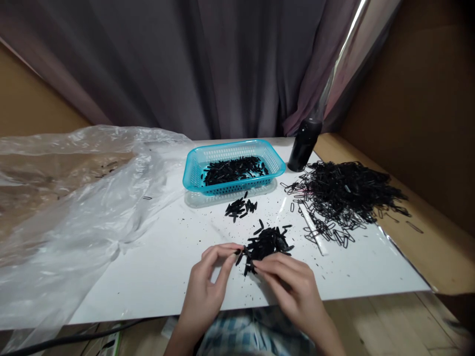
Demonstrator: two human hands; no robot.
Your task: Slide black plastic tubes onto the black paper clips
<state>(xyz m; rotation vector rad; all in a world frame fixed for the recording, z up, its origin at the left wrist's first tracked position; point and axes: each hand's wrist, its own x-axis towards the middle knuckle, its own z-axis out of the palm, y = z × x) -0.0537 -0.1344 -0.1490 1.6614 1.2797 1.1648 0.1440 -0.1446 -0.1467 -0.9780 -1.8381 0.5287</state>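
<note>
Between the thumb and forefinger of my left hand [210,277] is a small slim black piece [237,252]; its exact kind is too small to tell. My right hand [291,282] is closed at the near edge of a pile of similar black pieces [269,241]; what its fingertips pinch, if anything, I cannot make out. Beyond the pile lies a smaller cluster of these pieces [239,207]. More of them fill the bottom of a blue plastic basket [190,180] at the back of the white table [156,277].
At the right is a large heap of black wire loops [345,188], with a pale flat strip [313,230] by it. A dark bottle [305,144] stands behind. Clear plastic sheeting [122,212] covers the left side. Cardboard walls [415,123] and a grey curtain [230,69] enclose the table.
</note>
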